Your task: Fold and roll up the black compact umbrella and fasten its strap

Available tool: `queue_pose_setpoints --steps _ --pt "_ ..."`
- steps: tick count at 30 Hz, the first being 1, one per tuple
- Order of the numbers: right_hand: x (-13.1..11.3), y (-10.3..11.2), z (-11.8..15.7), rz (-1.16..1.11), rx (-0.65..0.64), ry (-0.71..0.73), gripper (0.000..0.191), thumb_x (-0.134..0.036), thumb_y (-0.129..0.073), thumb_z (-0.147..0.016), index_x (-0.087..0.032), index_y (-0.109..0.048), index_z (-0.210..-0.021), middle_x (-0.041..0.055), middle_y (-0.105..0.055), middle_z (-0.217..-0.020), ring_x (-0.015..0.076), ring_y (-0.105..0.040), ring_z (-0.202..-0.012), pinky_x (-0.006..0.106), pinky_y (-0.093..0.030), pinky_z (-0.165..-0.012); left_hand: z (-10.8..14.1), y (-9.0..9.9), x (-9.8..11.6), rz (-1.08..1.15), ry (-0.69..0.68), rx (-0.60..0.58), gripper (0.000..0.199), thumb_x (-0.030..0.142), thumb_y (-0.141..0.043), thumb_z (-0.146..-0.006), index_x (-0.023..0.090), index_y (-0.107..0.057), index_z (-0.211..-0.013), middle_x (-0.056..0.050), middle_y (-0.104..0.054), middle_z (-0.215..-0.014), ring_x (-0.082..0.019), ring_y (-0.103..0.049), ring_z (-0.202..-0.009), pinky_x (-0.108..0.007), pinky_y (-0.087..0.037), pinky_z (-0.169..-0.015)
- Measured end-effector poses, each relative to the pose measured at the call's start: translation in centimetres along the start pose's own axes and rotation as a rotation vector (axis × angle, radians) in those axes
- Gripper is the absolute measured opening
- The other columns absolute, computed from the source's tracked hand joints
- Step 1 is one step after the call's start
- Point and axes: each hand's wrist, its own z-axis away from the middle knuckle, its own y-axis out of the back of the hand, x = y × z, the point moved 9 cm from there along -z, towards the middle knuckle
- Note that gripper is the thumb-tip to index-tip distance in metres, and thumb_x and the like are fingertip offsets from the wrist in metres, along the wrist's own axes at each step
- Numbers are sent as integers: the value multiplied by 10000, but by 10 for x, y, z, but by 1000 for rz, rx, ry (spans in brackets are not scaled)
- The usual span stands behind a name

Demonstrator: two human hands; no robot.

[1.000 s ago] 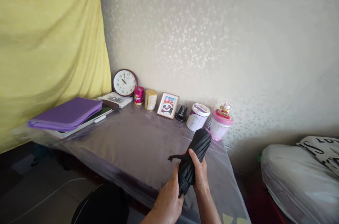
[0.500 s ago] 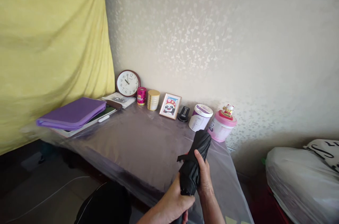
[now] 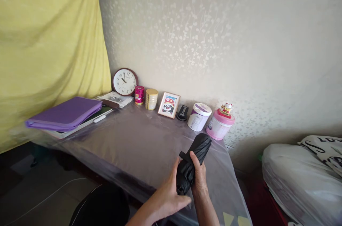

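Observation:
A folded black umbrella (image 3: 192, 163) slants up and to the right over the near part of the table. My right hand (image 3: 199, 176) is wrapped round its right side, the thumb lying across the fabric. At the lower left end, my left hand (image 3: 169, 195) cups the umbrella, with its thumb spread away toward the lower right and its fingers partly hidden behind the fabric. A short black strap sticks out on the left side of the umbrella.
Along the wall, the table (image 3: 139, 140) bears a clock (image 3: 125, 82), pink tin (image 3: 139, 95), yellow tin (image 3: 151, 99), panda picture (image 3: 169, 105), black stand (image 3: 182, 113) and two tubs (image 3: 199, 117). A purple folder (image 3: 65, 114) lies left. A wrapped bundle (image 3: 301, 176) is at right.
My left hand has loosened and its thumb has spread from the umbrella's lower end. The umbrella tilts further right. The view has shifted slightly, moving the scene left.

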Motion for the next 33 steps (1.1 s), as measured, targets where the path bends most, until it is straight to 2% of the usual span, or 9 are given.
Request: queue_pose_setpoints --steps 2,3,6,8,11,16,19,26,33 --pt "0 2 0 21 3 -11 472 -473 -692 -639 -165 -610 -987 -15 -652 -768 171 -617 -683 279 -501 -648 2 -12 1 191 98 -154 998 216 -602 -682 264 85 -1404 -66 -639 -956 -209 -644 -739 -276 -495 -561" --pt "-1 4 0 49 13 -6 475 -479 -688 -641 -161 -612 -986 -13 -655 -768 175 -618 -690 280 -499 -651 2 -14 0 234 128 -165 977 265 -593 -709 267 97 -1401 -48 -645 -891 -190 -637 -659 -260 -482 -507" --pt "-9 7 -1 143 46 26 503 -477 -701 -623 -160 -614 -1002 0 -675 -835 197 -622 -789 280 -488 -704 -4 -7 -11 147 137 -16 876 353 -540 -764 260 44 -1411 -64 -644 -915 -151 -599 -520 -282 -478 -490" --pt "-14 9 -3 208 62 67 534 -475 -717 -599 -165 -607 -1021 12 -681 -897 218 -615 -872 285 -473 -755 -9 1 -9 11 -12 108 835 314 -557 -751 226 -66 -1421 -108 -596 -1110 -202 -636 -799 -321 -497 -713" --pt "-18 15 -7 441 94 139 582 -518 -706 -590 -148 -591 -1024 61 -674 -912 262 -603 -916 322 -455 -787 -12 6 -10 -238 -125 192 802 275 -565 -741 247 -134 -1416 -91 -461 -1312 -242 -495 -1133 -326 -395 -924" --pt "-13 21 -10 822 119 312 725 -594 -572 -683 -116 -464 -1217 159 -597 -1082 301 -584 -943 405 -444 -816 -14 5 -25 -606 3 142 801 233 -539 -775 317 -63 -1414 -65 -528 -1181 -213 -590 -944 -287 -441 -793" --pt "-7 18 -8 938 96 401 730 -601 -474 -750 -89 -421 -1268 206 -519 -1151 294 -591 -901 426 -457 -803 -14 2 -27 -717 20 131 809 210 -546 -777 336 -59 -1410 -66 -520 -1174 -213 -596 -937 -282 -440 -789" --pt "-4 11 -3 1005 24 538 605 -556 -373 -833 -117 -444 -1242 182 -484 -1116 252 -607 -825 420 -491 -771 -15 -1 -29 -809 45 106 790 215 -540 -790 329 -67 -1412 -73 -518 -1152 -220 -601 -919 -301 -451 -783" --pt "-13 -3 6 1045 -21 701 357 -394 -360 -883 -187 -543 -1108 138 -466 -1237 242 -585 -976 391 -497 -804 -13 -1 -25 -828 51 85 800 223 -554 -783 338 -71 -1409 -74 -507 -1187 -229 -591 -954 -308 -453 -806"
